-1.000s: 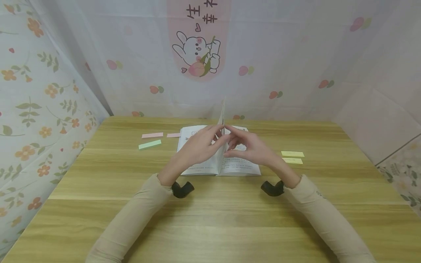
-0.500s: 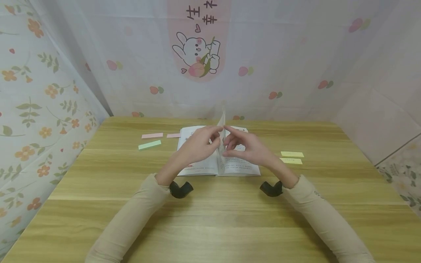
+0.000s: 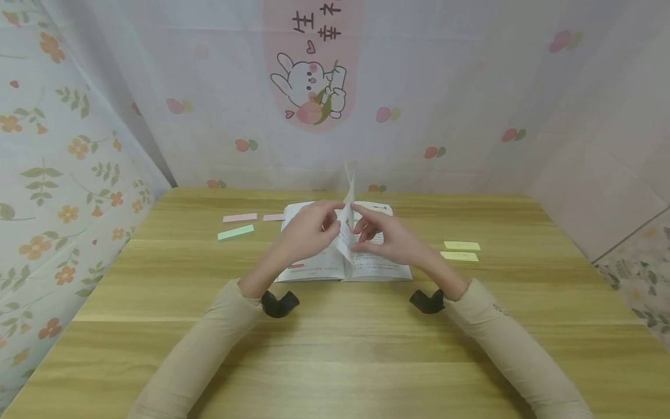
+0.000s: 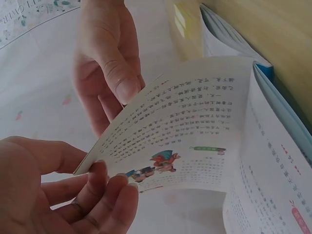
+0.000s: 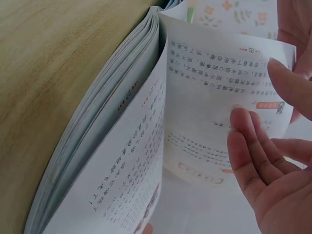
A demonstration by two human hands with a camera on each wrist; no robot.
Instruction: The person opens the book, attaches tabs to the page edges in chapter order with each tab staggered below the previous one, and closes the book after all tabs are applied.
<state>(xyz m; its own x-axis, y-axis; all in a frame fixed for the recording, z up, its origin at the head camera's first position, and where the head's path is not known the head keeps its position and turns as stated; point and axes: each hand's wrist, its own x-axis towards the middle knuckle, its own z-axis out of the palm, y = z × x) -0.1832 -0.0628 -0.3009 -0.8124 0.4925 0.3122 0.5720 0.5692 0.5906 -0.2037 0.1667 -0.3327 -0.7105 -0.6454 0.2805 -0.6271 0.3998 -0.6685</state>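
Note:
A book (image 3: 319,269) lies open on the table, with a few pages (image 3: 348,224) standing up from its spine. My left hand (image 3: 312,228) pinches the free edge of a printed page (image 4: 180,117) in the left wrist view. From the other side, my right hand (image 3: 389,233) touches the raised page with its index finger extended. In the right wrist view, the right hand's fingers (image 5: 258,151) lie against the page face, lightly bent.
Pink strips (image 3: 239,217) and a green sticky-note pad (image 3: 235,233) lie left of the book. Two yellow strips (image 3: 462,245) are on the right. Black curved pieces (image 3: 280,304) sit at both wrists. A printed curtain (image 3: 419,75) hangs behind the wooden table (image 3: 335,361).
The raised pages have leaned and curved leftward, with their lower corner showing between the hands. Both hands have shifted slightly left in the view.

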